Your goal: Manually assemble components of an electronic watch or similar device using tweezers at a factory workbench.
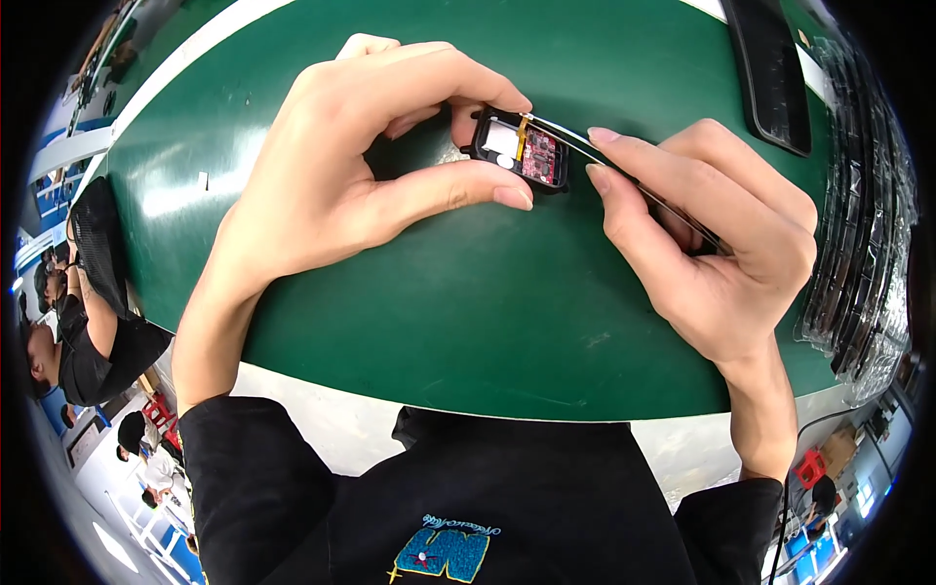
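Observation:
Between the thumb and fingers of my left hand [331,161] is a small black watch-like case [560,177], held by its edges with the inside facing up. A white block [501,139], a red circuit board [542,158] and an amber ribbon strip [523,135] show inside it. My right hand [717,219] pinches a pair of slim metal tweezers [565,132] between thumb and index finger. The tweezers reach left to the case's upper edge, with their tip close to the amber strip and my left index fingertip. Whether the tip grips the strip is too small to tell.
A green tabletop [439,331] lies under both hands. At the far right rests a black tray [765,78], and stacked black trays in clear plastic [858,214] stand at the right edge. A small white scrap [203,180] lies at left. Another person [93,331] sits beyond the left edge.

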Action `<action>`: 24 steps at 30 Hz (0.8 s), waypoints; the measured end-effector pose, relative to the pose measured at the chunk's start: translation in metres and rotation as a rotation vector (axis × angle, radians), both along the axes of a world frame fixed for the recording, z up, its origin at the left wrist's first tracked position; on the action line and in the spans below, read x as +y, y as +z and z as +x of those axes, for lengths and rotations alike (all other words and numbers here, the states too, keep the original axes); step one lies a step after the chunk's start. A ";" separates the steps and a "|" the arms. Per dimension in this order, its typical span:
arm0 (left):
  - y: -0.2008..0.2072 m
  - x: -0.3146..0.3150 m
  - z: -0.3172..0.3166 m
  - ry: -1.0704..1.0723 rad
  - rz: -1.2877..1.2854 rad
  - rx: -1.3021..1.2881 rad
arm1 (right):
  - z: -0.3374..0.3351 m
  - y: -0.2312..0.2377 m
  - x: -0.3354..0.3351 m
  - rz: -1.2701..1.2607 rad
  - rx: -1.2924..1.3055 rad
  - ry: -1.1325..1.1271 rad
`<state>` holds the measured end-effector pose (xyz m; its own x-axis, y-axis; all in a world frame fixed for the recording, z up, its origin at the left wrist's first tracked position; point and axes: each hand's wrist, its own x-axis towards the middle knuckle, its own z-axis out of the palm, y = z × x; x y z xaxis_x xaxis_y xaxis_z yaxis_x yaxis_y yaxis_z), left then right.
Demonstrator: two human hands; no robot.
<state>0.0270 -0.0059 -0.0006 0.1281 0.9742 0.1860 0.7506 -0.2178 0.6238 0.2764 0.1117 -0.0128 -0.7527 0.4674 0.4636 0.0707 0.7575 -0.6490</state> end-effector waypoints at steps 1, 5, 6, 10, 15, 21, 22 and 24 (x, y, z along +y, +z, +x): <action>0.000 0.000 0.000 -0.003 0.004 -0.001 | 0.000 0.000 0.000 0.012 0.001 0.000; -0.002 0.000 -0.003 -0.014 0.011 0.001 | -0.002 -0.001 -0.001 0.017 0.004 0.002; -0.002 0.001 -0.006 -0.032 -0.005 -0.016 | -0.001 0.000 -0.002 0.015 0.004 0.003; -0.001 0.002 -0.014 -0.097 -0.033 -0.023 | 0.001 0.002 -0.001 -0.131 -0.019 0.034; -0.001 0.004 -0.014 -0.117 -0.058 -0.057 | 0.004 0.005 0.001 -0.214 -0.065 0.048; -0.001 0.005 -0.014 -0.139 -0.030 -0.015 | 0.005 0.006 0.001 -0.231 -0.081 0.046; 0.000 0.004 -0.014 -0.143 -0.023 -0.004 | 0.005 0.006 0.001 -0.223 -0.086 0.046; 0.002 0.006 -0.017 -0.155 -0.034 0.023 | 0.006 0.007 0.001 -0.219 -0.096 0.048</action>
